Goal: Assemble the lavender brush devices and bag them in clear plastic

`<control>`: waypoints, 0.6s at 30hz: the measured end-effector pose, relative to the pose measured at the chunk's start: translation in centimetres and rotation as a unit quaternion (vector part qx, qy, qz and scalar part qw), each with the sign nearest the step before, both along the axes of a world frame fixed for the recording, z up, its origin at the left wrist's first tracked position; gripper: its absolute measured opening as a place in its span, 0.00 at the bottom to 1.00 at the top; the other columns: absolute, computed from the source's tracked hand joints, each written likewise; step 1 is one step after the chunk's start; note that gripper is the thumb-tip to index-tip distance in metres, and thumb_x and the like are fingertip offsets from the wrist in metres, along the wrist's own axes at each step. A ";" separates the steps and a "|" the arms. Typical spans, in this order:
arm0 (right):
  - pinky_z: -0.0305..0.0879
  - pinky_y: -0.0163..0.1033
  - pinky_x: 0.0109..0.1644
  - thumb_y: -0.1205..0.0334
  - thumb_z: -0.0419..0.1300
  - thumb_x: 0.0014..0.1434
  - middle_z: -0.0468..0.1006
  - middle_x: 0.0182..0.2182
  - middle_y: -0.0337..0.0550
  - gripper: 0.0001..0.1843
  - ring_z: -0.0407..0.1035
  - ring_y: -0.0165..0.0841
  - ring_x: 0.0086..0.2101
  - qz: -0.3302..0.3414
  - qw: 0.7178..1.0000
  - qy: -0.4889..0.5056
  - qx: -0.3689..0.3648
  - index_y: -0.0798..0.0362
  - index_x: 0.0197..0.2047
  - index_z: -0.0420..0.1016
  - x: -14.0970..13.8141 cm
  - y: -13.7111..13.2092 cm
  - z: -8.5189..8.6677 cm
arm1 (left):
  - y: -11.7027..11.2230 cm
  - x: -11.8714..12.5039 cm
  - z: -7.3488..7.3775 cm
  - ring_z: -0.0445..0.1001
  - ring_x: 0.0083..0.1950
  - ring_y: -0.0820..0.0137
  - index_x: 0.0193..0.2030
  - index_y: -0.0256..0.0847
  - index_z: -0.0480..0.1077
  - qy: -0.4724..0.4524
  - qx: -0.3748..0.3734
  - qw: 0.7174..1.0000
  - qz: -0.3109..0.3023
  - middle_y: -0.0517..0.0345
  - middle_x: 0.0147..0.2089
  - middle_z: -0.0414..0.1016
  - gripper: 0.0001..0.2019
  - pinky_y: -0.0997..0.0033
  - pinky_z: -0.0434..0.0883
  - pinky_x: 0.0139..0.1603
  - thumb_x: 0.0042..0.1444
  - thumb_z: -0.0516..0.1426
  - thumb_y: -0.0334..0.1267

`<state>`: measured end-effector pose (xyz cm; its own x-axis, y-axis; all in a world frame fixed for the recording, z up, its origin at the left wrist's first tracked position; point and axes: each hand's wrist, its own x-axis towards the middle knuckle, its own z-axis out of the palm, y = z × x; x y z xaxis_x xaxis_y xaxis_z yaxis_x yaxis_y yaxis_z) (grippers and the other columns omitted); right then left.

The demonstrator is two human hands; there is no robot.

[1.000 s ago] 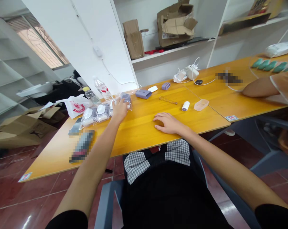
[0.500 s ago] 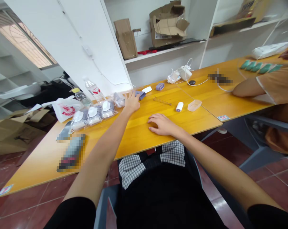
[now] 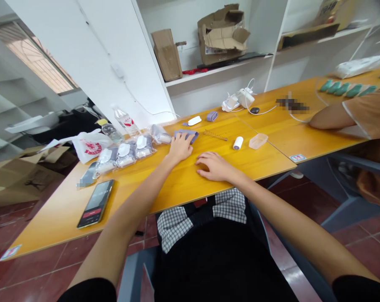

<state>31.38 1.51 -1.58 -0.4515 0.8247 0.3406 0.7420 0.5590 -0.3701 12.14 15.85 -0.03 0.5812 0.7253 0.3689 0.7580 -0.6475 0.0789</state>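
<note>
My left hand (image 3: pixel 179 148) lies on the yellow table (image 3: pixel 177 184) with its fingers curled over the near edge of a flat purple-grey pouch (image 3: pixel 187 134). My right hand (image 3: pixel 212 166) rests palm down beside it, fingers spread, holding nothing. Just left of my left hand lies a row of clear plastic bags (image 3: pixel 127 153) holding white and grey parts. Past the pouch are a thin chain-like strip (image 3: pixel 215 135), a white pill-shaped piece (image 3: pixel 194 121) and a small purple piece (image 3: pixel 211 116).
A phone (image 3: pixel 96 203) lies near the left front edge. Two water bottles (image 3: pixel 124 121) and a white plastic bag (image 3: pixel 90 147) stand at the back left. A white roll (image 3: pixel 238 142) and pink tray (image 3: pixel 258 141) lie right. Another person's arm (image 3: pixel 331 118) rests on the neighbouring table.
My left hand left the plastic bags, reached right to the purple-grey pouch and drew it toward me. My right hand stayed where it was.
</note>
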 end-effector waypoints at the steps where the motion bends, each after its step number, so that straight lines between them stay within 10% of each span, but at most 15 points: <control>1: 0.64 0.62 0.72 0.53 0.65 0.70 0.81 0.61 0.51 0.17 0.72 0.52 0.62 0.000 1.000 -0.001 0.002 0.48 0.58 0.84 0.0 0.0 -0.1 | -1.3 -0.3 -0.1 0.62 0.70 0.36 0.71 0.44 0.72 -0.012 0.004 1.000 -0.013 0.37 0.70 0.71 0.29 0.31 0.57 0.72 0.62 0.59 0.34; 9: 0.64 0.62 0.72 0.55 0.65 0.69 0.82 0.61 0.52 0.16 0.72 0.52 0.63 0.002 1.000 0.011 0.010 0.49 0.57 0.84 0.0 -0.1 -0.1 | -6.9 -3.8 0.2 0.73 0.57 0.47 0.52 0.49 0.81 -0.088 -0.005 0.990 -0.113 0.45 0.51 0.78 0.12 0.42 0.64 0.67 0.65 0.65 0.47; 18: 0.54 0.72 0.75 0.58 0.61 0.69 0.81 0.59 0.56 0.12 0.68 0.56 0.65 -0.068 0.995 0.006 0.067 0.50 0.49 0.85 -0.5 -0.8 0.2 | -6.5 -6.9 0.5 0.76 0.63 0.44 0.61 0.48 0.77 -0.162 -0.098 0.981 -0.038 0.44 0.62 0.78 0.23 0.41 0.68 0.69 0.61 0.68 0.49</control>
<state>30.88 0.73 -1.39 -0.3342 0.8243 0.4570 0.8099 0.4992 -0.3080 5.25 9.35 0.47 0.5108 0.7603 0.4013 0.6232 -0.6490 0.4363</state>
